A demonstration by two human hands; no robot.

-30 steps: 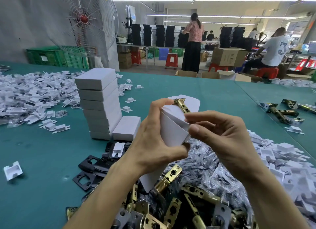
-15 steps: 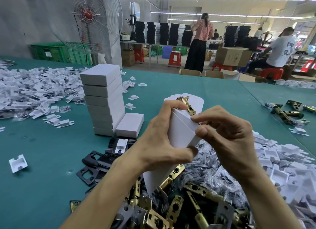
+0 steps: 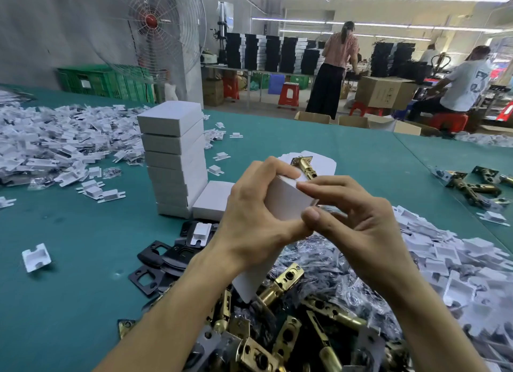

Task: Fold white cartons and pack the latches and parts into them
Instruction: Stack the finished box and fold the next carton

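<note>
I hold a white carton (image 3: pixel 286 198) above the table, its top end open with the flap (image 3: pixel 322 163) standing up. A brass latch (image 3: pixel 305 167) sticks out of that open end. My left hand (image 3: pixel 255 219) grips the carton's body from the left. My right hand (image 3: pixel 352 221) pinches the carton's near right edge between thumb and forefinger. The carton's lower end reaches down behind my left wrist. Below my hands lies a heap of brass latches (image 3: pixel 280 285) and bagged parts (image 3: pixel 333 266).
A tall stack of closed white cartons (image 3: pixel 173 160) stands to the left, one more carton (image 3: pixel 213 199) lying at its foot. Black strike plates (image 3: pixel 166 257) lie near it. White inserts (image 3: pixel 55 144) cover the left and right (image 3: pixel 458 263). People work beyond the table's far edge.
My right fingers have moved from the folded top corner down onto the carton's near edge, and the carton is tilted flatter. My left hand keeps its grip.
</note>
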